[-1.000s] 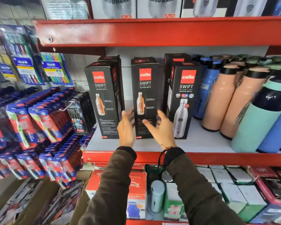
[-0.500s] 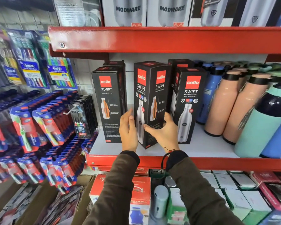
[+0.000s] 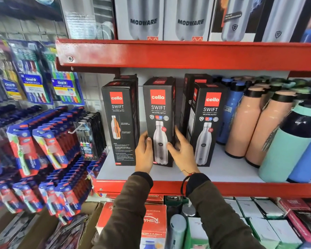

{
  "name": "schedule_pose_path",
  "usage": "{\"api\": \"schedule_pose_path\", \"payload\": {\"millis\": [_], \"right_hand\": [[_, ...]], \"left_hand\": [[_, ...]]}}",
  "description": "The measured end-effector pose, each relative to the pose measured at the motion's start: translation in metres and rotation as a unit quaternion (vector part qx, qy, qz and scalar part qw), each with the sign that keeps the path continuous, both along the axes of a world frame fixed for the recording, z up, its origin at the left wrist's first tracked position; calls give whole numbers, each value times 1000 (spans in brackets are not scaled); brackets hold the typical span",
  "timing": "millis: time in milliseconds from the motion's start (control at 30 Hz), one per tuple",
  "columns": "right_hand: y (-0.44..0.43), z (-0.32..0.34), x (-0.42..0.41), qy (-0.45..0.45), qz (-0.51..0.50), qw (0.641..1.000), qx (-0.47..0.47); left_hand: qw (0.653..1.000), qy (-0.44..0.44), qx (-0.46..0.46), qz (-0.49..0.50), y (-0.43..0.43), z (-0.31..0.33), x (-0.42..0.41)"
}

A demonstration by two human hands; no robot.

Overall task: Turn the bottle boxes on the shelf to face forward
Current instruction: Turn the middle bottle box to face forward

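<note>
We note dark olive-brown sleeves (image 3: pixel 126 209) with black ribbed cuffs (image 3: pixel 198 182), and thin black and red cords (image 3: pixel 184 178) at our right wrist.

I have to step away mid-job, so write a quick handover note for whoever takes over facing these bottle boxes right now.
Left hand: on the left edge of the middle box, thumb on its front.
Right hand: at that box's right side, fingers loosely spread; a firm grip is unclear.
Boxes: three stand in the front row on the shelf, more behind.
Done: the middle box and the right box show the front with the steel bottle picture.
Left: the left box shows a text panel; turn it forward, then check the back row.
</note>
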State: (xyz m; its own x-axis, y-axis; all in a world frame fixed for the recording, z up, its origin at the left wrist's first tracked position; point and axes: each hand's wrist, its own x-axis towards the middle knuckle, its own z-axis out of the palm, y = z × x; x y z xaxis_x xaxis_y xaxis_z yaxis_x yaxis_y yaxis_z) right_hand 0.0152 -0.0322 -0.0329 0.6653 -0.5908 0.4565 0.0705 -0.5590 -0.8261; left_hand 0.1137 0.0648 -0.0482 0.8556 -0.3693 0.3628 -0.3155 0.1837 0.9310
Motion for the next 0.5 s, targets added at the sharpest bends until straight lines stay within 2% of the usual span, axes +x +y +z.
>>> {"api": "schedule_pose_path", "payload": {"millis": [367, 500], "right_hand": [[-1, -9, 4, 22, 14, 1000, -4], [-1, -10, 7, 29, -11, 999, 5]], "left_hand": [[999, -32, 9, 23, -1, -6, 1], [999, -32, 23, 18, 0, -4, 0]]}}
